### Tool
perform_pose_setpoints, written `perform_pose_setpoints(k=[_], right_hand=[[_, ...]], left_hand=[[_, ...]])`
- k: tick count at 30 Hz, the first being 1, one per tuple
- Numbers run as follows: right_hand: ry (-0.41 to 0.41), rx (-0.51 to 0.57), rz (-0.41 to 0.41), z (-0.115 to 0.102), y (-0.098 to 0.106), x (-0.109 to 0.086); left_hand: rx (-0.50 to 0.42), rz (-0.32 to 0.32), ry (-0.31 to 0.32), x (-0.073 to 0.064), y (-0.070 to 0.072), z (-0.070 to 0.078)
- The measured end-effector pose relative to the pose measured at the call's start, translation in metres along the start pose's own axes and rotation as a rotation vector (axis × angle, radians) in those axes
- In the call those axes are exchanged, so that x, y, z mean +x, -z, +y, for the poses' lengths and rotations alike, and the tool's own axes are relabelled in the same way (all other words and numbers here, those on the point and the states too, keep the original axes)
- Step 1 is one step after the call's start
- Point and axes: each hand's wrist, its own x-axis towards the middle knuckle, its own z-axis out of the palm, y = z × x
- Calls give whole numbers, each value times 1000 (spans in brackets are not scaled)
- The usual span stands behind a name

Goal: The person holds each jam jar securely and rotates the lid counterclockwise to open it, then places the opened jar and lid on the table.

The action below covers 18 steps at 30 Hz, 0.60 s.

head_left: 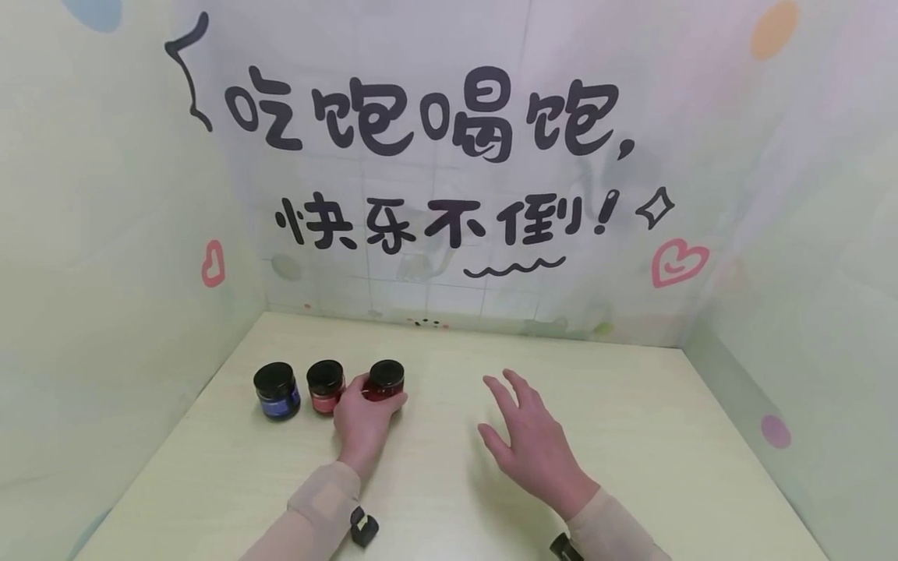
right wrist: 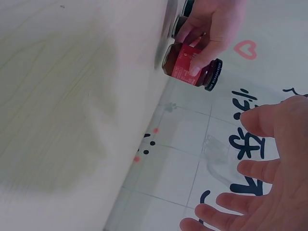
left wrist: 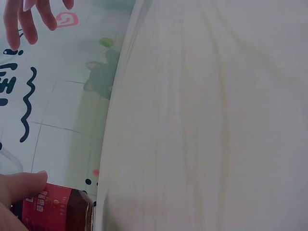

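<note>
Toward the left of the table in the head view, my left hand [head_left: 362, 425] grips a glass jar [head_left: 388, 375] with a black lid, fingers and thumb round its sides. The right wrist view shows that jar's red label [right wrist: 185, 65] and dark contents. Just left of it stands another jar with a red label [head_left: 326, 401] and black lid. Farther left is a jar with a blue label [head_left: 279, 404]. My right hand [head_left: 531, 444] hovers over the table to the right, fingers spread and holding nothing.
A pale wooden table [head_left: 617, 405] carries the jars. Behind it a printed wall sheet [head_left: 449, 179] bears large dark characters, and similar sheets rise at both sides. Small black devices [head_left: 363, 527] are strapped at both wrists.
</note>
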Motion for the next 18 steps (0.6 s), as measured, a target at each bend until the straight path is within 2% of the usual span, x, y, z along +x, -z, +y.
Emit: perform_pose_setpoints(k=[13, 18], right_hand=[[-17, 33, 16, -3, 5, 6], [-18, 54, 21, -4, 5, 9]], left_hand=[[-7, 0, -85, -12, 2, 9], [4, -20, -106, -16, 3, 11]])
